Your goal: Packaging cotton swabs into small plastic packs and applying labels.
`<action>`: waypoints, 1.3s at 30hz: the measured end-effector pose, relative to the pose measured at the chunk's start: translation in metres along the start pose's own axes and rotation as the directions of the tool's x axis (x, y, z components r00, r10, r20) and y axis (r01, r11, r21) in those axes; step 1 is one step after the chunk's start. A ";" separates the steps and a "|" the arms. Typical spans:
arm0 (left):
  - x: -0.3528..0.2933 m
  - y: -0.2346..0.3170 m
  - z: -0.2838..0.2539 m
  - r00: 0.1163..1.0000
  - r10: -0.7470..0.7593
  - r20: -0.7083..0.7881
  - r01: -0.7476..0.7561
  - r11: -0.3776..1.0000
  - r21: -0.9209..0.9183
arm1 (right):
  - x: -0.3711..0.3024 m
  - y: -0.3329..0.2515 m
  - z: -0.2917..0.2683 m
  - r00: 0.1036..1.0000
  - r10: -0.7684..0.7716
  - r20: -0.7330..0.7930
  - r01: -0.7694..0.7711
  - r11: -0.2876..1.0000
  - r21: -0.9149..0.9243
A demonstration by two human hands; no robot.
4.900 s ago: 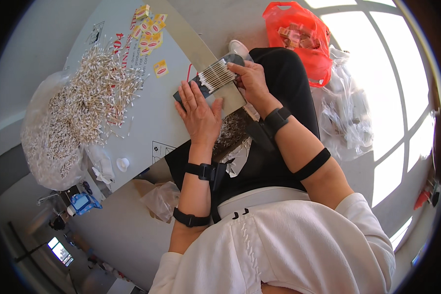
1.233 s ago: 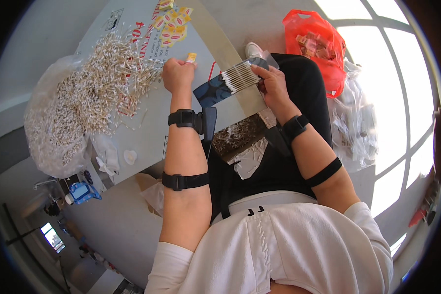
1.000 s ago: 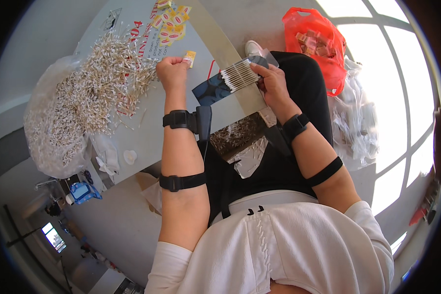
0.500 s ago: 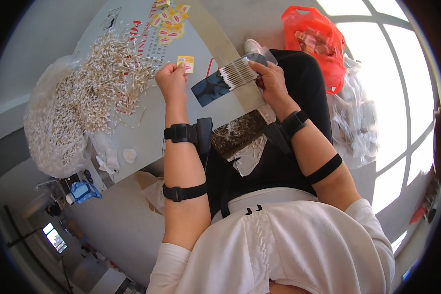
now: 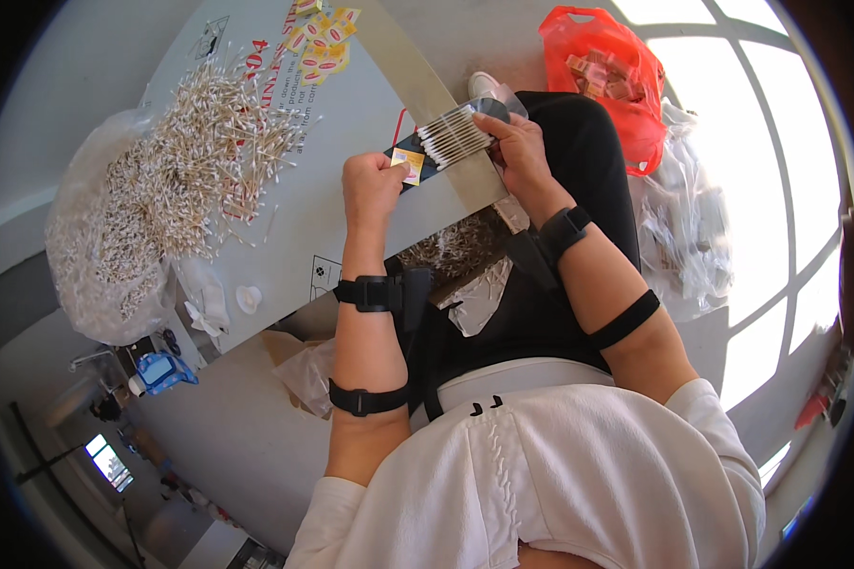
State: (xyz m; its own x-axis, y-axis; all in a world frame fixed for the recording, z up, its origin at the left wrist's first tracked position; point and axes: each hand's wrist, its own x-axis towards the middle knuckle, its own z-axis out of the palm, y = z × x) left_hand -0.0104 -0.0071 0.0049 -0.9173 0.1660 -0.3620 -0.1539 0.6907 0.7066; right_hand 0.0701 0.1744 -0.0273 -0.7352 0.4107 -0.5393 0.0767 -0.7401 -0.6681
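Observation:
A small yellow-and-white card (image 5: pixel 406 165) is pinched in my left hand (image 5: pixel 370 192), its fingers closed. The card overlaps the near-left end of a dark strip (image 5: pixel 430 171). My right hand (image 5: pixel 524 159) grips the other end, with the thumb on a flat row of cotton swabs (image 5: pixel 454 138) lying side by side across the strip. Clear film shows around this far end; whether it encloses the swabs I cannot tell. Both hands are over the table's (image 5: pixel 299 232) right edge area. Left of them spreads a big heap of loose cotton swabs (image 5: pixel 204 142).
The heap spills from a clear plastic bag (image 5: pixel 71 270). Yellow cards (image 5: pixel 323 47) lie at the table's far side. A red plastic bag (image 5: pixel 640 123) with bundles stands on the floor at right, beside clear bags (image 5: pixel 683 237). An open box of swabs (image 5: pixel 455 242) sits below the table edge.
My left hand has moved right and slightly toward me, bringing the yellow card onto the dark strip beside the swabs. My right hand has shifted only slightly and keeps its grip.

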 end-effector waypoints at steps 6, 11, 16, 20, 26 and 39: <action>0.010 0.012 -0.004 0.992 -0.002 0.125 -0.012 0.994 0.110 | -0.001 0.002 0.005 1.000 -0.009 -0.018 0.010 0.999 0.039; 0.016 0.030 -0.018 0.973 0.179 0.148 -0.210 0.949 0.235 | 0.000 0.002 0.001 1.000 -0.014 0.003 0.014 0.999 0.041; 0.017 0.045 -0.004 0.950 0.165 0.265 -0.230 0.945 0.234 | 0.003 0.007 0.003 1.000 -0.011 0.024 0.010 0.998 0.063; 0.013 0.056 0.009 0.982 0.118 0.144 -0.170 0.884 0.435 | 0.010 0.011 -0.004 0.999 -0.018 0.030 0.016 0.997 0.072; 0.007 0.064 0.012 0.995 0.061 0.085 -0.095 0.865 0.493 | 0.013 0.015 -0.007 0.999 -0.037 0.038 0.035 0.997 0.068; 0.013 0.076 0.029 0.973 0.122 0.195 -0.210 0.818 0.536 | 0.007 0.008 -0.003 0.999 -0.034 0.014 0.033 0.998 0.049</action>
State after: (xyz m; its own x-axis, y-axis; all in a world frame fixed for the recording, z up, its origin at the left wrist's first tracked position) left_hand -0.0229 0.0679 0.0358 -0.8400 0.3832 -0.3842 0.2636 0.9070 0.3283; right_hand 0.0680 0.1726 -0.0380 -0.7470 0.4279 -0.5088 0.0194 -0.7510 -0.6600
